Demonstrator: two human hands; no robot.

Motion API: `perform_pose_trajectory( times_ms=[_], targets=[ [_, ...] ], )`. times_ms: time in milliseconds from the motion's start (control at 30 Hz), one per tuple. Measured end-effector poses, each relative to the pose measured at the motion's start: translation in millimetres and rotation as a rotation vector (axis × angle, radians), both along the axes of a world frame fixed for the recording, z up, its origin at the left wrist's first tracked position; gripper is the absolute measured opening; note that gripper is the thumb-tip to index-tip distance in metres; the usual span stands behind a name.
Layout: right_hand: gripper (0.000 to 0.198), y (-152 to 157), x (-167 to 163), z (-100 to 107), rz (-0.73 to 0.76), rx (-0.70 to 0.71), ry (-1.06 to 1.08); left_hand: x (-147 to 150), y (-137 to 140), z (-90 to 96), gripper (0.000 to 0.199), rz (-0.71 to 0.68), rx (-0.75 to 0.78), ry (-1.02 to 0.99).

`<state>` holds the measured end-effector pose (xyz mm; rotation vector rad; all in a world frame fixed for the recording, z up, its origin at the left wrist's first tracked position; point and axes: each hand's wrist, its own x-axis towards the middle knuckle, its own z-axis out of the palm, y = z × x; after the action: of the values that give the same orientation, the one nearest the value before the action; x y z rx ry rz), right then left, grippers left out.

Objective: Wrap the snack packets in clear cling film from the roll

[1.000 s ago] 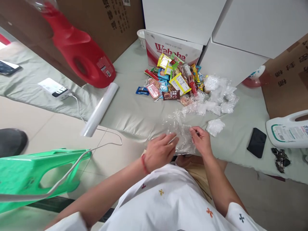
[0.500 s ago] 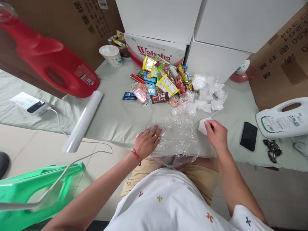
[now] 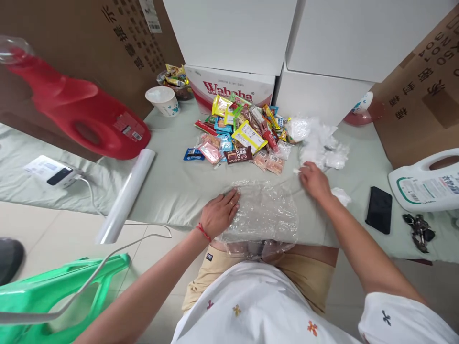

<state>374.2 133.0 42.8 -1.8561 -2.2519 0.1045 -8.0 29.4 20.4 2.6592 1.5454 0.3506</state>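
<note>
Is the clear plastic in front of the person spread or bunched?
Spread, though wrinkled: the clear plastic lies wide over the cloth, the left hand flat at its left side.

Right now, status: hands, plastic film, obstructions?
Left hand flat on clear crinkled plastic film, left edge. Right hand by crumpled translucent clumps, grip unclear. Colourful wrapped snacks beyond film, not on it.

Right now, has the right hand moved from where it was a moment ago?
Yes. Judged against the phone, the right hand has moved left and farther forward, closer to the crumpled plastic.
</note>
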Motion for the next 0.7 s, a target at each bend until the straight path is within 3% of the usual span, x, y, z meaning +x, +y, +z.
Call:
perform_pose_trajectory(
  times_ms=[100,167,333,433,500,600,700],
  targets=[
    [0.047,26,24,15,-0.158,0.03,0.008,10,22,3.1,0.049,0.025,-0.029,0.001],
    [0.051,44,12,33,-0.159,0.066,0.014,13,30,3.2,0.049,0.03,-0.03,0.004],
    [0.035,77,-94,65,-0.022,0.14,0.055,9,29,-2.7,0.048,-0.022,-0.007,-0.027],
    [0.04,93,-157,62,-0.025,0.079,0.081,7,25,-4.2,0.049,-0.023,-0.003,-0.025],
    [0.05,102,-181,54,-0.079,0.047,0.106,7,26,-3.7,0.05,-0.03,-0.007,-0.023],
    [0.04,110,-187,45,-0.119,-0.005,0.198,8,26,-3.2,0.05,-0.031,-0.015,-0.036],
    [0.025,108,-168,46,-0.085,-0.029,0.371,9,26,-4.3,0.049,-0.012,-0.026,-0.062]
  ],
)
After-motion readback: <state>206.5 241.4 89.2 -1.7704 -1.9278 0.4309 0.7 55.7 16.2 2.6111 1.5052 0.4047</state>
